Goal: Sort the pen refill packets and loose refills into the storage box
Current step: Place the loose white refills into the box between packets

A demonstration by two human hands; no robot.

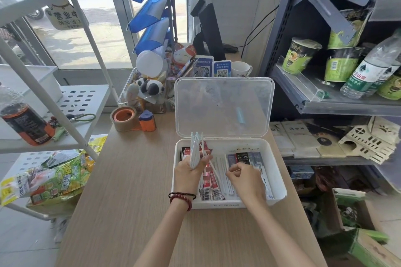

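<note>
Gathering step: left hand [191, 169] clamps loose refills [195, 151] upright at the box's [280, 180] 9 o'clock; right hand [243, 176] pinches another inside. Next: add it to the bundle.

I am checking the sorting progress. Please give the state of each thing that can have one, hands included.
storage box: open, lid standing up behind it
left hand: shut on a bundle of loose refills, held upright
right hand: reaching into the box, grip unclear
red refill packets: lying in the box, left part
dark refill packets: lying in the box, right part
tape dispenser: resting on the table
</note>
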